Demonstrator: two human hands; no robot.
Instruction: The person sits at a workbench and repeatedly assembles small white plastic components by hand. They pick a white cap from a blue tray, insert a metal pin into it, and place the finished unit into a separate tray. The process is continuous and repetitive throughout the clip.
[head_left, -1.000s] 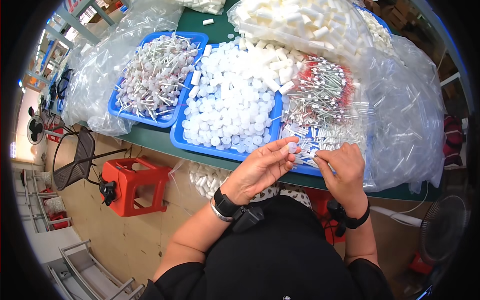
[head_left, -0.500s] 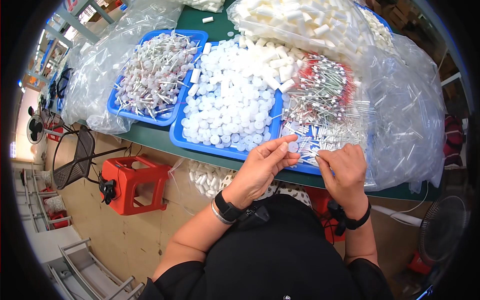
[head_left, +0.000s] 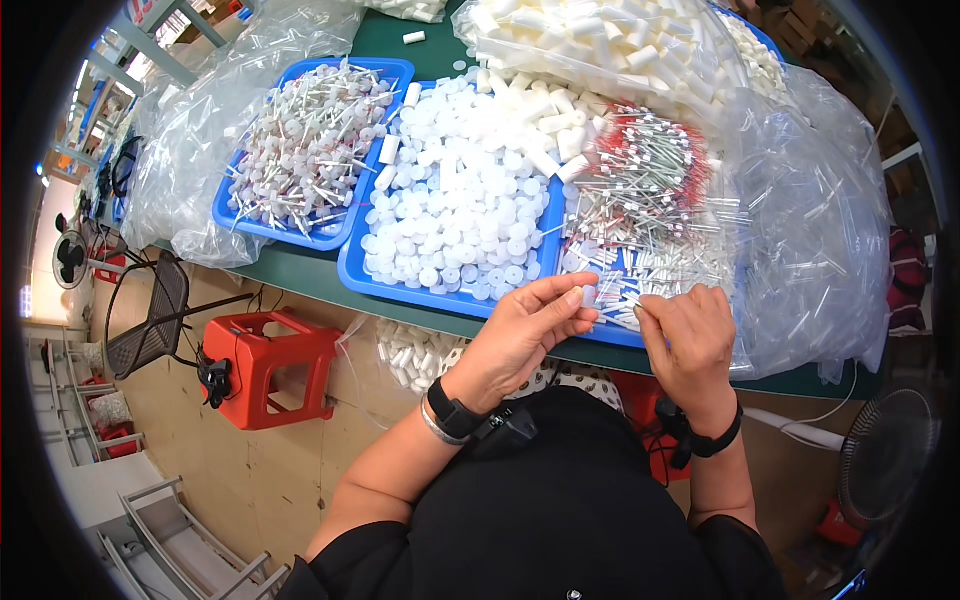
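Disc (head_left: 589, 297) now stands nearly edge-on, so I see less of its face. Left hand (head_left: 530, 332) pinches it; right hand (head_left: 695, 328) pinches a white piece (head_left: 633, 299) between fingertips.

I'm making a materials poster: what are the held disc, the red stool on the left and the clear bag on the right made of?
Disc: probably plastic or silicone, since it's milky. Red stool: likely hard plastic, evenly red and smooth. Clear bag: apparently thin plastic film, shiny and crinkled.
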